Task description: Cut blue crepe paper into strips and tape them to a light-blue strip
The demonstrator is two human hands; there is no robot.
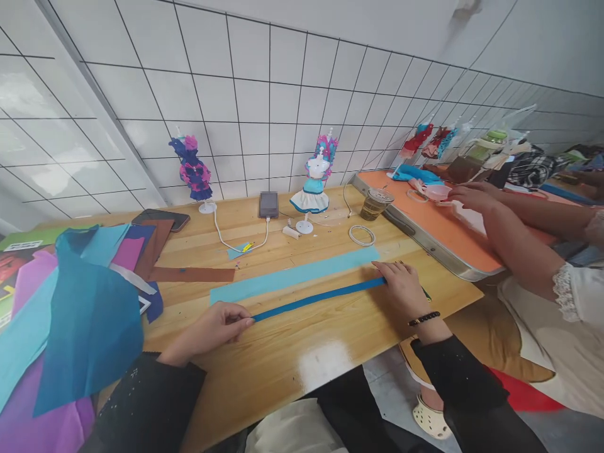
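Observation:
A narrow dark blue fabric strip (321, 297) lies stretched across the wooden table (283, 358). My left hand (214, 327) pinches its left end. My right hand (401, 286) presses down on its right end. Just behind the strip lies a wider light blue fabric band (295, 275), flat on the wood and parallel to it.
Coloured fabric sheets (70, 314) pile up at the left. Two small dress mannequins (193, 170) (314, 185), a power bank (268, 204), a phone (163, 218), a cup (375, 204) and a brown strip (191, 274) sit further back. Another person's hands (472, 198) work on an orange board (438, 229) at the right.

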